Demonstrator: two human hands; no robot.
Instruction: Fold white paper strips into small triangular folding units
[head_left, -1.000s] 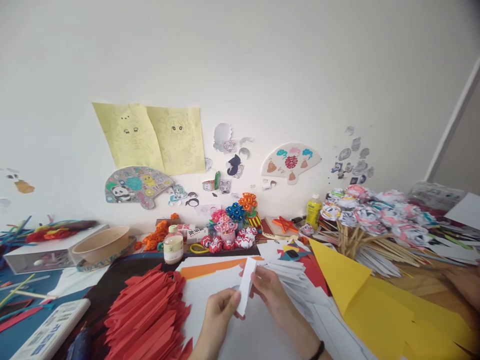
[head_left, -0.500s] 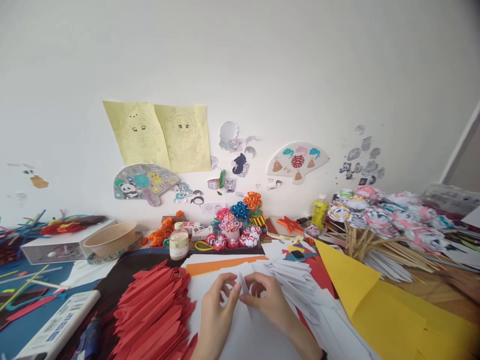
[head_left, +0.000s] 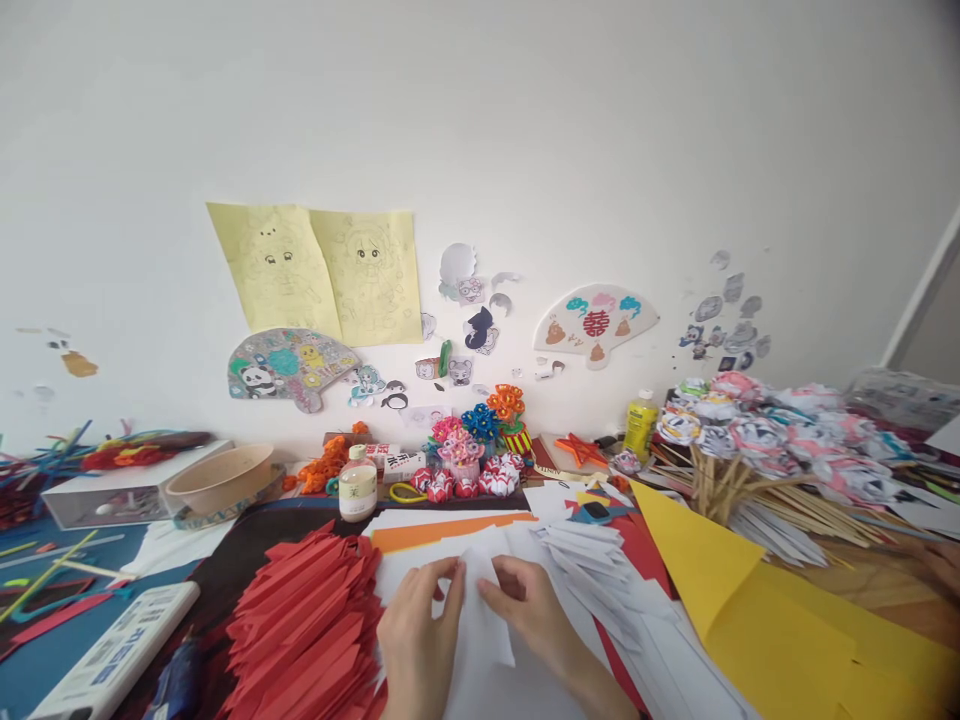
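Between my hands a piece of white paper (head_left: pixel 481 615) is spread out, its lower end reaching down over larger white sheets (head_left: pixel 544 690). My left hand (head_left: pixel 421 615) pinches its left edge between thumb and forefinger. On the opposite edge, the thumb and fingers of my right hand (head_left: pixel 531 605) are closed on the same paper. A heap of folded red paper strips (head_left: pixel 307 620) lies just left of my left hand. Folded white paper strips (head_left: pixel 589 570) are piled beyond and to the right of my right hand.
Yellow paper (head_left: pixel 780 620) covers the right side, near paper flowers on sticks (head_left: pixel 757 425). A glue bottle (head_left: pixel 358 484) and beaded flowers (head_left: pixel 459 440) stand at the back. To the left are a power strip (head_left: pixel 120 650), a glue gun (head_left: pixel 178 675) and a bowl (head_left: pixel 221 478).
The white paper, folded and raised on edge before, now lies opened out flatter. My hands have moved slightly apart, the left one shifting left.
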